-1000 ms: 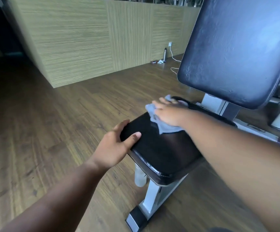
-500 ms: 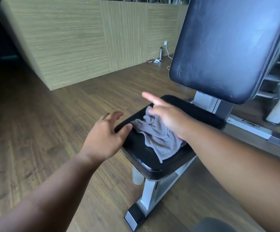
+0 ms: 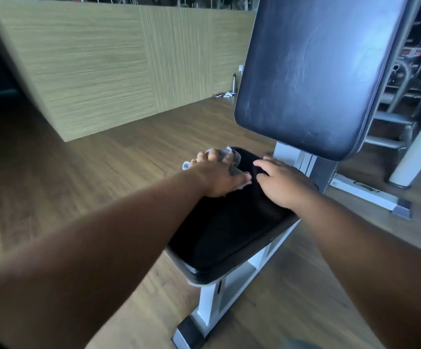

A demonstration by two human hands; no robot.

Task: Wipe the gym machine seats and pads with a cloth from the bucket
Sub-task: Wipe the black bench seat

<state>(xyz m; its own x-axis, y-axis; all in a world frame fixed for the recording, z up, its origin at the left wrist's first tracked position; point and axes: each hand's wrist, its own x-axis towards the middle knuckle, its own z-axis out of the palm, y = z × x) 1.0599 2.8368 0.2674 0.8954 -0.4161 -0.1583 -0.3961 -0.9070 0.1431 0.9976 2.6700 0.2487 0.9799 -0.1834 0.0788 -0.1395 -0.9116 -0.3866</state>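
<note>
The black seat of a white-framed gym bench fills the middle of the head view, with its dark, smeared back pad rising behind it. My left hand presses flat, fingers spread, on a grey cloth at the seat's far left edge. Only bits of the cloth show around the fingers. My right hand rests on the seat's far right part, close to the bench upright, with its fingers relaxed and holding nothing. No bucket is in view.
The bench's white base rail runs right across the wooden floor. A white post and other gym machines stand at the right. A wood-panelled wall is at the left, with a bottle and small items at its foot.
The cloth went from under my right hand to under my left. My left hand moved from the seat's near left edge to the far edge. My right hand shifted to the seat's back right.
</note>
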